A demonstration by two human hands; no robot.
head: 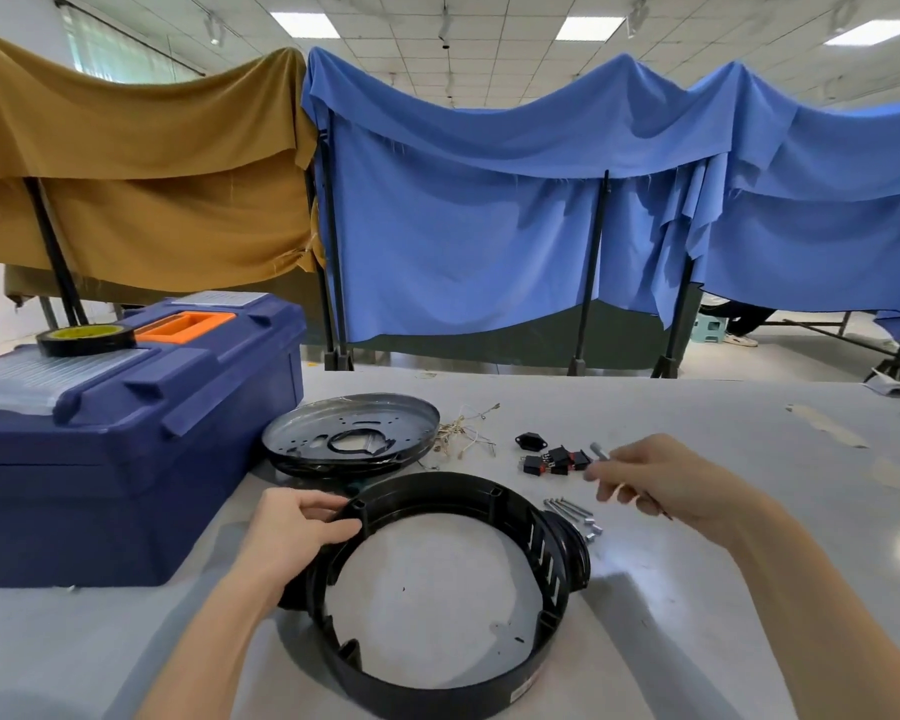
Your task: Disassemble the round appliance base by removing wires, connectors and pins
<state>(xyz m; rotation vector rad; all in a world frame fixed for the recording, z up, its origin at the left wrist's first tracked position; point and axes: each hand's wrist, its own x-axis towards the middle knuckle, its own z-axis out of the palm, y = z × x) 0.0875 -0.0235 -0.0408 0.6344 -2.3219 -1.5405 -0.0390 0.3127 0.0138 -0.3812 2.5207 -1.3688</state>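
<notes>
Left hand (293,532) grips the black base (427,694) rim; right hand (666,480) pinches a blurred, seemingly metal pin (599,452).

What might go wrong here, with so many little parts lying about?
1. The left hand grips the black ring base, and loose screws lie right beside its rim. Shifting the ring might scatter them across the table.
2. The right hand pinches a small silver part, which is blurred here. It might slip and get lost among the black connectors nearby.
</notes>
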